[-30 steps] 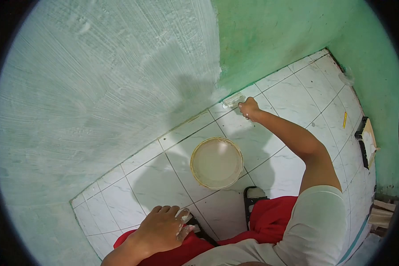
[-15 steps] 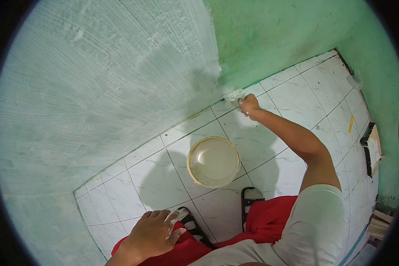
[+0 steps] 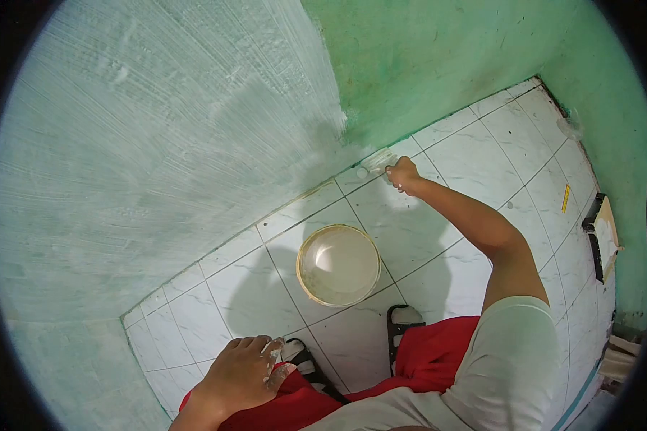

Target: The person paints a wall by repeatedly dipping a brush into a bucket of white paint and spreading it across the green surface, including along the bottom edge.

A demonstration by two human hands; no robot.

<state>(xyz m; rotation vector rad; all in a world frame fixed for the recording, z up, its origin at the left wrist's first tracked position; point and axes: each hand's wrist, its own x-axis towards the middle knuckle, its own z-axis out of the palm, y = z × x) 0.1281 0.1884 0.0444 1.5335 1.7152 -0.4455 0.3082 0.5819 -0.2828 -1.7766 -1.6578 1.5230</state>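
My right hand [image 3: 404,175] is closed around a paintbrush [image 3: 383,160] with pale bristles; its handle is mostly hidden in my fist. The brush is low at the foot of the wall, close to the floor tiles; whether it touches the wall is hard to tell. My left hand [image 3: 241,377], smeared with white paint on thumb and forefinger, rests with fingers spread over my red-trousered knee. Between my hands and the wall stands a round bucket [image 3: 303,248] holding whitish paint.
White brushwork covers the left wall [image 3: 172,136], meeting bare green wall [image 3: 431,65] on the right. A black-edged tray-like object [image 3: 602,237] with white material leans at the right wall. A yellow strip [image 3: 566,199] lies on the tiles. My sandalled feet are just behind the bucket.
My view has shifted slightly, so the bucket and walls sit further left. The brush has moved a little to the right along the wall's foot. My left hand stays on the knee.
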